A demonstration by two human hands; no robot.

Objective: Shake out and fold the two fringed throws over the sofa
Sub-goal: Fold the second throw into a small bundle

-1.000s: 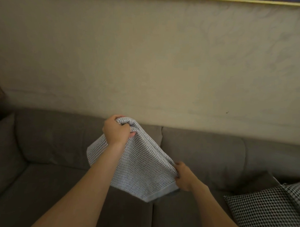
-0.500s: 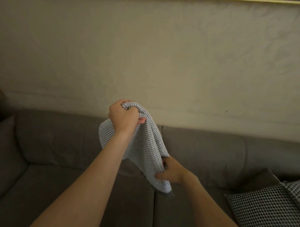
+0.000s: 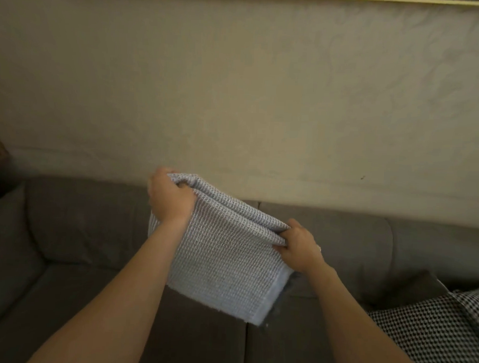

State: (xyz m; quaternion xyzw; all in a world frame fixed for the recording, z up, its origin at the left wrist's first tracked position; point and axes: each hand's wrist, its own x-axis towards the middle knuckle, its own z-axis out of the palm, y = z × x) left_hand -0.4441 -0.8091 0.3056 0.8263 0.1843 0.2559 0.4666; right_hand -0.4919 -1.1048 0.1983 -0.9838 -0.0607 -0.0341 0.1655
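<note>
A pale grey waffle-weave throw (image 3: 224,265) hangs folded in the air above the brown sofa (image 3: 76,230). My left hand (image 3: 170,198) grips its upper left corner, level with the top of the sofa back. My right hand (image 3: 298,247) grips the folded top edge at the right, lower than the left. The cloth drops from that edge to a hemmed bottom border with a short fringe. I see only this one throw.
A black-and-white checked cushion (image 3: 439,332) lies on the sofa seat at the lower right. A plain beige wall (image 3: 250,86) rises behind the sofa. The sofa's left arm curves forward at the left edge of the view.
My right hand has risen and moved right along the top edge, spreading the bunched throw into a flat folded panel. My left hand stayed near the same height.
</note>
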